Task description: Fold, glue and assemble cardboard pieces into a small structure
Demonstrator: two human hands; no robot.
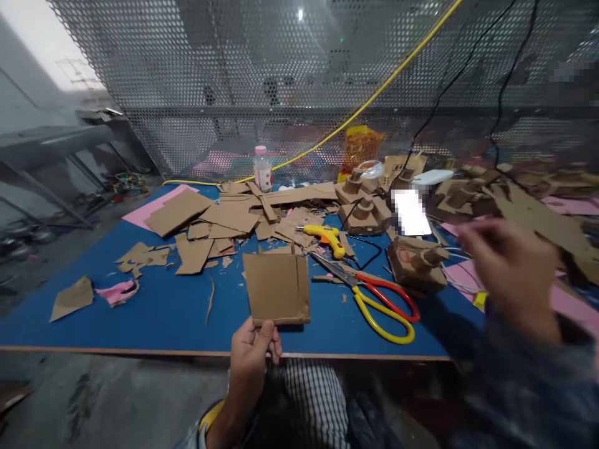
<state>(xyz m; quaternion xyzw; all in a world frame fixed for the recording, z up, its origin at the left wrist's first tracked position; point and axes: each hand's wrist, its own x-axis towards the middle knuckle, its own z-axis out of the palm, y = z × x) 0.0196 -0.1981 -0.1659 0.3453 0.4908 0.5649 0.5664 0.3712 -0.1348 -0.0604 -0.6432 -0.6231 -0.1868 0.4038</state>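
Note:
A square cardboard piece [275, 287] with a seam along its right side is pinched at its lower edge by my left hand [255, 346], near the table's front edge. My right hand [510, 268] is raised over the right side of the table, blurred, its fingers bent together; whether anything is between them I cannot make out. Scissors [374, 296] with one red and one yellow handle lie to the right of the square piece. Behind them is a yellow glue gun [327, 238]. A cardboard model [416, 265] with a round stub on top sits left of my right hand.
Cardboard scraps [229, 218] cover the back of the blue table [163, 318]. A bottle with a pink cap [262, 169] stands by the perforated metal screen [187, 75]. A bright phone [410, 212] and more cardboard models [365, 215] are at the back right. Cables hang there.

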